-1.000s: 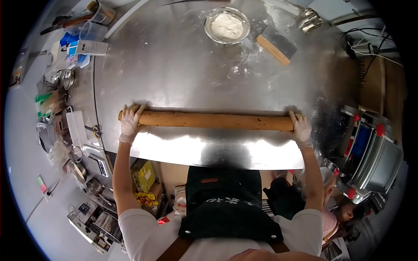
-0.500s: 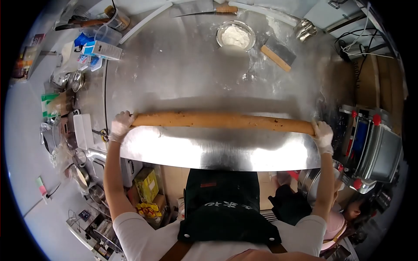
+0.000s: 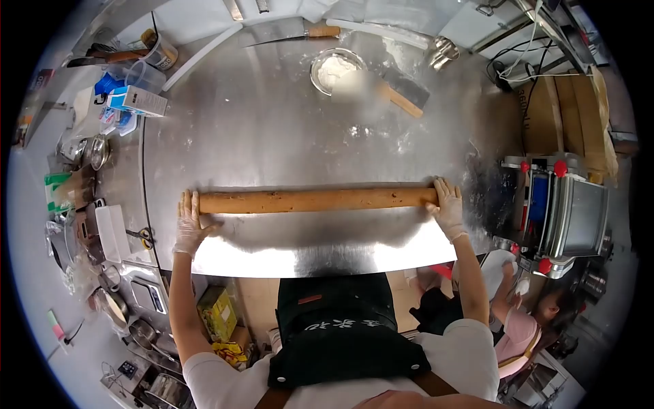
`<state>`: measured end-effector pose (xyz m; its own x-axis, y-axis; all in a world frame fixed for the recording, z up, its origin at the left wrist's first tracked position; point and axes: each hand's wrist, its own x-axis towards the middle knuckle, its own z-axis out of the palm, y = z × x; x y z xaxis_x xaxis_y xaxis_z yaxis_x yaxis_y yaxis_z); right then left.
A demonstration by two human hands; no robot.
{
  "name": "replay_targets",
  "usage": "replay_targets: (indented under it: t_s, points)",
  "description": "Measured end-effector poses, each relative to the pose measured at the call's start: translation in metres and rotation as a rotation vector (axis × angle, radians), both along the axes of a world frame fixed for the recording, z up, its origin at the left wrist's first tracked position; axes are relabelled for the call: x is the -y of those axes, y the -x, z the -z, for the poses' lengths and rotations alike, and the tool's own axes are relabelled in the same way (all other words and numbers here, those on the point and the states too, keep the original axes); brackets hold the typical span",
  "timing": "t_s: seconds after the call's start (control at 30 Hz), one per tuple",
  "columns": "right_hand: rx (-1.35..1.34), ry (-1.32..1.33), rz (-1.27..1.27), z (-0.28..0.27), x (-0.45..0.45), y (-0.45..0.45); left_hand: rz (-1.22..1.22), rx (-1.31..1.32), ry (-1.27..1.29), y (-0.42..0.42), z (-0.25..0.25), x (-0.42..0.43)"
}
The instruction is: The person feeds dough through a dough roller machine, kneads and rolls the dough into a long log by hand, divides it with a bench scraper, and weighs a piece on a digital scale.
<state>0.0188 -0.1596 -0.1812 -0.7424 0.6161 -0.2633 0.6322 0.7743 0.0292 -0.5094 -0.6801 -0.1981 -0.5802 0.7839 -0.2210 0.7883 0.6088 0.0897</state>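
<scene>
A long log of brown dough lies crosswise on the steel worktable, close to its front edge. Both my hands wear thin clear gloves. At the left end of the log, my left hand lies with fingers stretched forward and thumb out, touching the end. My right hand rests against the other end, its fingers straight and pointing away from me. Neither hand is wrapped round the dough.
Flour fills a metal bowl at the back, near a wood-handled scraper. A cleaver lies along the back edge. Scissors and a white tray are at left. A machine and a co-worker are at right.
My hands have loosened from their grip round the ends to straight fingers, and are closer together. The dough log looks shorter and straighter. The whole view has shifted.
</scene>
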Motion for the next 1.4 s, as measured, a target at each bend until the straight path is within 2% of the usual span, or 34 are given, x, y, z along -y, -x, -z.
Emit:
replay_targets:
  t_s: [0.03, 0.07, 0.13, 0.23, 0.33, 0.43, 0.57, 0.6, 0.67, 0.73, 0.8, 0.87, 1.0, 1.07, 1.13, 1.2, 1.33, 1.4]
  points:
    - [-0.022, 0.024, 0.010, -0.003, -0.008, 0.007, 0.023, -0.016, 0.056, -0.004, -0.014, -0.003]
    - [-0.169, -0.128, -0.027, -0.002, -0.015, 0.019, 0.022, -0.076, -0.097, -0.007, -0.008, 0.007]
    - [-0.360, -0.118, 0.021, -0.012, -0.035, 0.069, -0.147, -0.147, -0.284, -0.040, -0.022, 0.000]
    - [-0.449, -0.158, 0.021, -0.005, -0.069, 0.155, -0.468, -0.066, -0.461, -0.112, -0.039, -0.014]
    - [-0.419, -0.242, -0.125, 0.021, -0.110, 0.220, -0.680, 0.013, -0.478, -0.173, -0.038, -0.001]
    - [-0.208, -0.159, -0.005, 0.053, -0.137, 0.250, -0.948, 0.194, -0.598, -0.221, -0.042, 0.016]
    - [-0.273, -0.198, -0.069, 0.065, -0.144, 0.249, -1.283, 0.460, -0.904, -0.254, -0.038, 0.023]
    - [-0.280, -0.197, -0.080, 0.058, -0.144, 0.248, -1.305, 0.461, -0.883, -0.253, -0.039, 0.023]
    - [-0.282, -0.235, -0.070, 0.052, -0.150, 0.240, -1.200, 0.329, -0.581, -0.244, -0.039, 0.020]
    - [-0.425, -0.278, 0.008, 0.032, -0.130, 0.234, -1.084, 0.256, -0.483, -0.232, -0.035, 0.020]
    - [-0.527, -0.250, 0.186, -0.006, -0.094, 0.224, -0.949, 0.192, -0.491, -0.216, -0.027, 0.027]
    - [-0.575, -0.139, 0.369, -0.020, -0.070, 0.204, -0.899, 0.171, -0.539, -0.199, -0.025, 0.023]
    - [-0.778, 0.269, 0.604, -0.026, 0.033, 0.157, -0.782, 0.155, -0.641, -0.165, -0.022, -0.012]
    - [-0.885, 0.272, 0.523, -0.035, 0.111, 0.162, -0.720, 0.229, -0.786, -0.147, -0.029, -0.044]
    - [-0.803, 0.124, 0.392, -0.050, 0.175, 0.181, -0.617, 0.311, -0.884, -0.134, -0.037, -0.085]
    - [-0.726, 0.029, 0.296, -0.051, 0.218, 0.198, -0.441, 0.282, -0.900, -0.126, -0.042, -0.130]
    - [-0.519, 0.108, 0.426, -0.036, 0.250, 0.219, -0.065, 0.400, -0.905, -0.135, -0.090, -0.236]
    - [-0.448, 0.171, 0.524, -0.044, 0.254, 0.230, 0.099, 0.444, -0.844, -0.145, -0.084, -0.282]
